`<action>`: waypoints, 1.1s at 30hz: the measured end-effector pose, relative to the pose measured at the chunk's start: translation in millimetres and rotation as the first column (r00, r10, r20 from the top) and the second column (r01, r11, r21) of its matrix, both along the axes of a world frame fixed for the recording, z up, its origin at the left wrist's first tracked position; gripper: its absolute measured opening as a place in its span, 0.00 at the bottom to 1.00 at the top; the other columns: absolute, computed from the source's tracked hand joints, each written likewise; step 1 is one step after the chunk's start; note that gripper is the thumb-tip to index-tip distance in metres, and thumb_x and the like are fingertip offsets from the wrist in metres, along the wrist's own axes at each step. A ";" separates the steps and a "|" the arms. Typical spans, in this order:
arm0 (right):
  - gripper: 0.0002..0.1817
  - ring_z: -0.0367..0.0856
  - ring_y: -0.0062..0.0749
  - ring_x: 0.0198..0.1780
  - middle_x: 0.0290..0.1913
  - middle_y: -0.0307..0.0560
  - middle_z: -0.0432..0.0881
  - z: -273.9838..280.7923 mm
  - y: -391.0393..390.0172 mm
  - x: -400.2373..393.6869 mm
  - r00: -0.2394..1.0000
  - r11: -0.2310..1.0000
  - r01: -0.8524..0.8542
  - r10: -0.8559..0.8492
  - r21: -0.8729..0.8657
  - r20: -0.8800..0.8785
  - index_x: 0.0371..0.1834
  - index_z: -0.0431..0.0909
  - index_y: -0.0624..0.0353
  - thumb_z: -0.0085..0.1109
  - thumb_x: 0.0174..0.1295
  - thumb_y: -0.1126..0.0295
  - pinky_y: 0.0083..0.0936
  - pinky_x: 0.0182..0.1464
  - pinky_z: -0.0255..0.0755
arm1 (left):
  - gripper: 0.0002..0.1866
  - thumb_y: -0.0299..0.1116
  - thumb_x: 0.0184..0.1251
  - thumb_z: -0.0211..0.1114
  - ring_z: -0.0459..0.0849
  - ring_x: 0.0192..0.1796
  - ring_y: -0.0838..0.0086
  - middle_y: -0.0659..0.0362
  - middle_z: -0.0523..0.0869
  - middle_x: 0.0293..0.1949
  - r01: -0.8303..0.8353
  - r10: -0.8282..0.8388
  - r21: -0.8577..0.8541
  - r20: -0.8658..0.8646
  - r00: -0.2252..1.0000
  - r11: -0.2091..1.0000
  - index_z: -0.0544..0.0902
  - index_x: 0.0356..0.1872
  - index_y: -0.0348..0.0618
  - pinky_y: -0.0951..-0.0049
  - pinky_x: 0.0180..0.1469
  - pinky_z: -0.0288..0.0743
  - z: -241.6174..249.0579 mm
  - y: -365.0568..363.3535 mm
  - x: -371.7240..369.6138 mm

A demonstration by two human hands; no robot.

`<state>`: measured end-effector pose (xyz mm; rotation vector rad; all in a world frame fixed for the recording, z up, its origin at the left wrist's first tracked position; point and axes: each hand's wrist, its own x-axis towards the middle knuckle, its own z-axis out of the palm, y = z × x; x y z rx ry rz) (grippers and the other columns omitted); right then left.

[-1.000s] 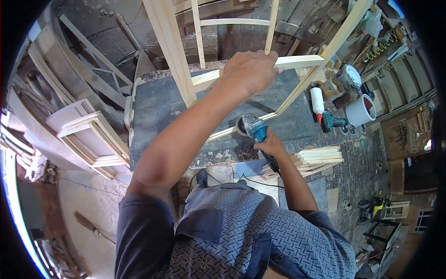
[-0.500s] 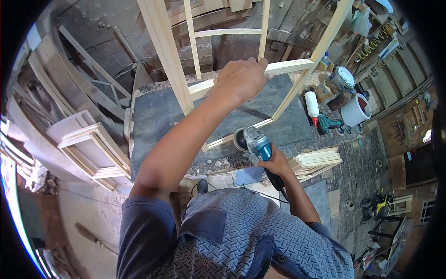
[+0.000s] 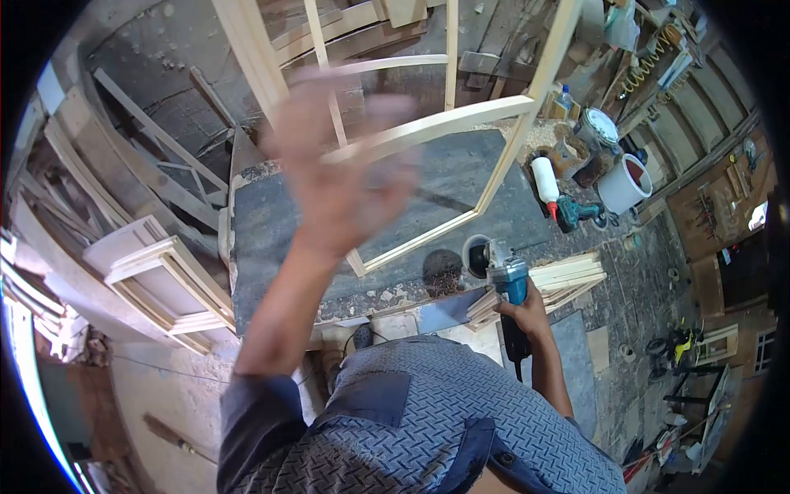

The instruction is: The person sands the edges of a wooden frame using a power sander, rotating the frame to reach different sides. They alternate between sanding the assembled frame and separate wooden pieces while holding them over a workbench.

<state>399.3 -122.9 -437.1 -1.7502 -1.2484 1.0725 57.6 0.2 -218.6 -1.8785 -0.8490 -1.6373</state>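
Observation:
My left hand (image 3: 341, 181), blurred by motion, is raised in front of the left upright of a pale wooden frame (image 3: 473, 114), its fingers spread. The frame stands upright on a dark board (image 3: 288, 222) on the workbench, with curved crosspieces and long side uprights. In my right hand (image 3: 528, 314) is a blue angle grinder (image 3: 512, 280), held by its body to the right of the frame's bottom rail. The grinder's round disc (image 3: 476, 255) faces left, apart from the wood.
A stack of pale wood strips (image 3: 568, 276) lies right of the grinder. Behind are a white glue bottle (image 3: 544, 179), a teal cordless drill (image 3: 578, 212) and a white bucket (image 3: 625, 185). Finished-looking frames (image 3: 169, 280) lean at the left. A brush (image 3: 177, 436) lies on the floor.
My left hand has let go of the frame's crosspiece and moved left, opening. My right hand has carried the grinder right and slightly toward me, away from the bottom rail.

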 end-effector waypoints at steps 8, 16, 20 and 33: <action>0.38 0.80 0.32 0.43 0.43 0.45 0.82 4.6 -23.7 11.6 0.995 0.995 0.097 -0.097 -0.005 -0.028 0.57 0.74 0.64 0.78 0.37 0.69 0.28 0.50 0.75 | 0.23 0.54 0.81 0.52 0.78 0.29 0.75 0.61 0.78 0.25 0.785 -0.070 -0.378 0.881 0.468 0.491 0.76 0.45 0.40 0.71 0.37 0.74 -168.9 35.6 -56.1; 0.39 0.81 0.30 0.44 0.45 0.44 0.83 1.9 -41.6 12.1 0.991 0.991 0.131 -0.131 0.012 -0.017 0.59 0.74 0.63 0.78 0.37 0.72 0.29 0.50 0.76 | 0.20 0.51 0.81 0.54 0.76 0.24 0.78 0.63 0.76 0.22 0.783 -0.100 -0.327 0.893 0.440 0.529 0.77 0.41 0.42 0.75 0.29 0.70 -170.3 26.3 -45.6; 0.39 0.81 0.31 0.45 0.45 0.45 0.82 17.1 -47.2 10.4 0.988 0.989 0.145 -0.145 0.005 -0.043 0.59 0.74 0.62 0.77 0.38 0.71 0.29 0.50 0.76 | 0.18 0.47 0.78 0.59 0.80 0.27 0.75 0.60 0.79 0.24 0.513 -0.154 -0.320 0.713 0.684 0.796 0.79 0.44 0.40 0.74 0.33 0.75 -122.3 30.1 -50.6; 0.39 0.81 0.32 0.46 0.46 0.45 0.83 75.2 -50.8 8.2 0.992 0.993 0.071 -0.060 0.098 -0.113 0.60 0.73 0.62 0.77 0.38 0.71 0.29 0.53 0.75 | 0.24 0.55 0.73 0.65 0.73 0.21 0.79 0.63 0.73 0.20 0.644 -0.259 -0.250 0.765 0.589 0.723 0.74 0.35 0.41 0.78 0.23 0.68 14.2 16.4 -18.8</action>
